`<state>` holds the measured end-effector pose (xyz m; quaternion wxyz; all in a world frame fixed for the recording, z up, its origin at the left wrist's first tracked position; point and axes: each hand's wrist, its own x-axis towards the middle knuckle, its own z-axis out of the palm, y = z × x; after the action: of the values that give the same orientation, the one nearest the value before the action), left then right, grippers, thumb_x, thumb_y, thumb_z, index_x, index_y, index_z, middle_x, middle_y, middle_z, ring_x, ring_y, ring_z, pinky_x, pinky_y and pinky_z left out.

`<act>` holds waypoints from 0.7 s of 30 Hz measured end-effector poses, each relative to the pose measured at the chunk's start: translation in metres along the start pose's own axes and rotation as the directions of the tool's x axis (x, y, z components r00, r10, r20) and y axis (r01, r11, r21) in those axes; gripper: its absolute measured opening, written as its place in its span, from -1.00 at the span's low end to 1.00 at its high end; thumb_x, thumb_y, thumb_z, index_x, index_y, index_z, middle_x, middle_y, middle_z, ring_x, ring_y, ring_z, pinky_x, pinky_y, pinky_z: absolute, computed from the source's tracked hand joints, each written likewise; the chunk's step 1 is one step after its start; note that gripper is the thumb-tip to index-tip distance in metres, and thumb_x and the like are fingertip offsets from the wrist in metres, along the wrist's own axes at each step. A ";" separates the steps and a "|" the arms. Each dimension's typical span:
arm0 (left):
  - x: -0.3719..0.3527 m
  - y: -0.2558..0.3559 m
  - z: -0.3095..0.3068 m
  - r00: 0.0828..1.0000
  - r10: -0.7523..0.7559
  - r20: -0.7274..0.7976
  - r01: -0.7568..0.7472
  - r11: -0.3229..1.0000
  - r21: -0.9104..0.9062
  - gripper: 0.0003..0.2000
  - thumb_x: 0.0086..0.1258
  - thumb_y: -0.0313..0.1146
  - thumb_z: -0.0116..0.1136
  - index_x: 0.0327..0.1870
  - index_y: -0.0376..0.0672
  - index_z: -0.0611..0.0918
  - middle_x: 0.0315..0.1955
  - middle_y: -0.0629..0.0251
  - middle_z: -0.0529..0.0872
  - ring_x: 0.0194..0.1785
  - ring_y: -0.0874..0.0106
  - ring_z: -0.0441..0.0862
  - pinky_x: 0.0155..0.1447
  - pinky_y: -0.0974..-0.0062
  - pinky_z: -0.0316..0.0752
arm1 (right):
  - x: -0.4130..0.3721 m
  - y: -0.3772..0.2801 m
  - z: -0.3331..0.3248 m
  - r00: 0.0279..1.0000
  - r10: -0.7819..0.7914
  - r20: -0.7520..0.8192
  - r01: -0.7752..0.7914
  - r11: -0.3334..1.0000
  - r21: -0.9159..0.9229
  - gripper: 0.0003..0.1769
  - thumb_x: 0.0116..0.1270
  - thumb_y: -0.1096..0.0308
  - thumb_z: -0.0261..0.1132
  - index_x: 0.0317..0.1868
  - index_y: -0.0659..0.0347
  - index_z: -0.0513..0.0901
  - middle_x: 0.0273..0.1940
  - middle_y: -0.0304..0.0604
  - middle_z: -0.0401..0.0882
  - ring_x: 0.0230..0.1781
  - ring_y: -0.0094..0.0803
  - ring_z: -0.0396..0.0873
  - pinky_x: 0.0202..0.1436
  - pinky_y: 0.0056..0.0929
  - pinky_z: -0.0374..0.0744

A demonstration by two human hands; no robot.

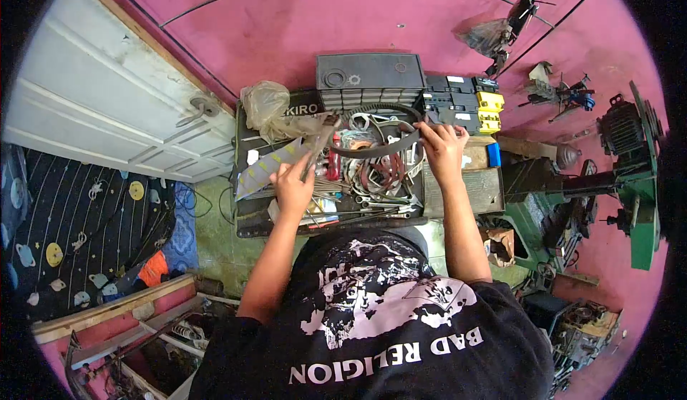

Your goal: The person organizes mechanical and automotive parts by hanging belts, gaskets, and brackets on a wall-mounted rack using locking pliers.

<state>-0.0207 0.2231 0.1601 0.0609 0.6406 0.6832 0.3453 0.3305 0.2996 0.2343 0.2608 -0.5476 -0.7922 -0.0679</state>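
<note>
A black ribbed belt (379, 149) forms a loop over the tool-covered workbench (250, 226). My right hand (445, 149) pinches the right side of this loop between thumb and fingers. On the left, my left hand (293, 185) is closed around the handle of a brush (328, 122), whose dark head points up and touches or overlaps the belt's left side. Beneath the belt lie wrenches (386, 205), red-handled tools (333, 162) and loose metal parts. A grey sheet with yellow marks (268, 167) lies beside my left hand.
Behind the tools stands a dark drawer cabinet (371, 78), with black and yellow boxes (465, 103) to its right. A plastic bag (266, 106) sits at the back left. A green drill press (640, 192) stands at the right, a white door (107, 92) at the left.
</note>
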 end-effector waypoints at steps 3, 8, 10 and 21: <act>-0.002 0.008 0.008 0.990 -0.029 0.137 0.025 0.999 0.031 -0.63 0.33 -0.17 0.39 0.16 0.14 0.74 -0.22 0.35 0.82 -0.09 0.35 0.64 0.07 0.23 0.28 | -0.011 0.001 0.008 0.998 0.036 -0.045 -0.036 0.999 0.004 -0.55 0.26 0.34 0.43 0.18 -0.15 0.71 -0.04 -0.37 0.72 0.05 -0.35 0.59 0.31 0.03 0.29; 0.006 0.014 0.025 0.990 -0.016 0.140 0.003 0.995 0.095 -0.60 0.35 -0.14 0.37 0.20 0.06 0.72 -0.17 0.31 0.82 -0.02 0.29 0.63 0.10 0.18 0.27 | -0.033 -0.002 0.020 0.976 0.216 -0.030 -0.216 0.976 -0.006 -0.50 0.23 0.30 0.47 0.21 -0.24 0.71 0.21 -0.24 0.67 0.21 -0.17 0.55 0.30 0.11 0.33; 0.012 0.017 0.030 0.989 -0.017 0.145 -0.003 0.991 0.134 -0.59 0.35 -0.14 0.36 0.20 0.02 0.72 -0.17 0.29 0.82 -0.01 0.26 0.63 0.11 0.17 0.26 | -0.042 -0.005 0.025 0.970 0.243 -0.001 -0.243 0.969 -0.037 -0.49 0.23 0.28 0.48 0.22 -0.23 0.70 0.33 -0.22 0.60 0.26 -0.15 0.52 0.31 0.15 0.33; 0.027 0.046 0.040 0.969 0.188 0.160 -0.220 0.952 0.212 -0.53 0.24 -0.32 0.40 0.20 0.34 0.70 0.11 0.20 0.56 0.18 0.14 0.44 0.17 0.12 0.24 | -0.110 -0.012 0.051 0.940 0.216 0.265 -0.196 0.975 -0.100 -0.55 0.07 0.23 0.52 -0.01 -0.05 0.62 0.14 -0.24 0.63 0.30 -0.17 0.45 0.33 0.21 0.28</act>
<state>0.0336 0.2605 0.1649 -0.0023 0.7330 0.6424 0.2237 0.3315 0.2233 0.1386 0.1345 -0.6406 -0.7559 0.0076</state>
